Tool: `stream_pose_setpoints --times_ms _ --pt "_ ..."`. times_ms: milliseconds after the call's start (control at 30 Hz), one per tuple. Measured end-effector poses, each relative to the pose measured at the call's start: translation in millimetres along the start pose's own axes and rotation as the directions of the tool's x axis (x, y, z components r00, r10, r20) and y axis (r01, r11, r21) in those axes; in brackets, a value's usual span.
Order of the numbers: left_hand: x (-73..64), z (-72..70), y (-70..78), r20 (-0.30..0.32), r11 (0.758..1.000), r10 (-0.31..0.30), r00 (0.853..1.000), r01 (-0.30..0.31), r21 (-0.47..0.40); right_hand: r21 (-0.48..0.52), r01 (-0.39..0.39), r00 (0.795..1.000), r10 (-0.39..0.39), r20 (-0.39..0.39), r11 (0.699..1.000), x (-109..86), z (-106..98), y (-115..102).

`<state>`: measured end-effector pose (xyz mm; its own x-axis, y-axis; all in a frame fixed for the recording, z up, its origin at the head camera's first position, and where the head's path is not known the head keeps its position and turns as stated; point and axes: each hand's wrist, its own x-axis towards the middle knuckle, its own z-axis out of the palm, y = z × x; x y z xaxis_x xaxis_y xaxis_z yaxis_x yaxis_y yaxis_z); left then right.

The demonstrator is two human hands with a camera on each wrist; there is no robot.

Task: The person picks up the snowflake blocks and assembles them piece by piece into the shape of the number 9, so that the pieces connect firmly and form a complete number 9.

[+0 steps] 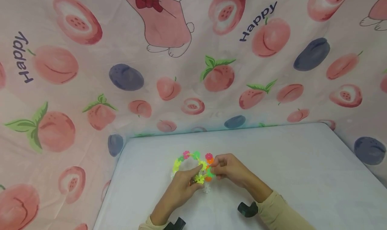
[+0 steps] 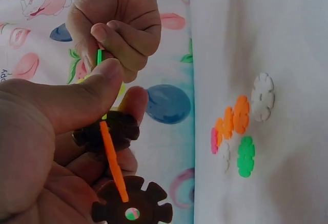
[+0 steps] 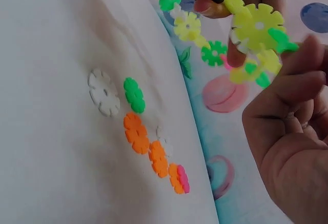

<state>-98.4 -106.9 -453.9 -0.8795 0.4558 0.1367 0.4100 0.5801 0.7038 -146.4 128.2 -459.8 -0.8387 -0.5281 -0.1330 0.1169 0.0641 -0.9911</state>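
Note:
A chain of notched plastic snowflake discs in yellow, green, pink and other colours curves between my hands. My left hand pinches it with thumb and fingers at a dark brown disc. An orange disc slots edge-on into another brown disc below. My right hand pinches a green disc, which stands against the edge of a large yellow disc at the chain's near end. Fingers hide part of the green disc.
Loose discs lie on the white table below the hands: a white disc, a green disc, several orange discs and a pink disc. A fruit-print cloth hangs behind the table's far edge.

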Motion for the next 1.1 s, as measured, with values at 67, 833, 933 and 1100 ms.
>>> stream_pose_setpoints --times_ms 67,833,933,1100 --pt "-0.1 0.7 -0.5 -0.005 1.000 0.009 1.000 -0.009 0.001 0.014 0.004 1.000 -0.004 0.007 1.000 0.2 0 0" --pt "-0.5 4.9 -1.2 -0.090 0.994 0.063 0.994 -0.055 0.089 -0.009 -0.055 0.993 0.054 -0.101 0.998 12.4 -8 22" --pt "-0.8 4.4 -0.8 -0.095 0.993 0.045 0.994 -0.034 0.112 -0.114 -0.082 0.983 0.062 -0.173 0.990 15.5 -11 27" --pt "-1.1 3.3 0.4 -0.115 0.991 0.007 0.993 0.009 0.130 -0.296 -0.122 0.963 0.041 -0.268 0.947 22.3 -12 37"
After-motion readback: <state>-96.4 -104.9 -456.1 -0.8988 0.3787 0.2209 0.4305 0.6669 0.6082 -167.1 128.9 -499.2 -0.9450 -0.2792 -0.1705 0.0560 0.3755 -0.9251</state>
